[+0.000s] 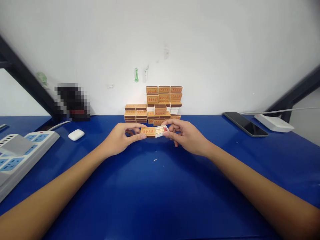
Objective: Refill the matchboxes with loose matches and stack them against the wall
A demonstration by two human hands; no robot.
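Observation:
Between my two hands is a matchbox [148, 131] with a yellow sleeve and red lettering. Its white tray [160, 130] is pulled partly out to the right, and red-tipped matches show inside. My left hand [125, 135] pinches the sleeve at its left end. Thumb and fingers of my right hand [183, 133] grip the tray's outer end. Just behind stands a stack of matchboxes [164, 98] against the wall, with some trays jutting out. A lower stack of matchboxes [135, 113] adjoins it on the left.
A power strip [30, 153] lies at the left, near a white earbud case [76, 134]. At the right are a dark phone [245, 124] and a white box-shaped device [274, 123] by a cable. Small scraps [155, 159] lie on the blue table [160, 200].

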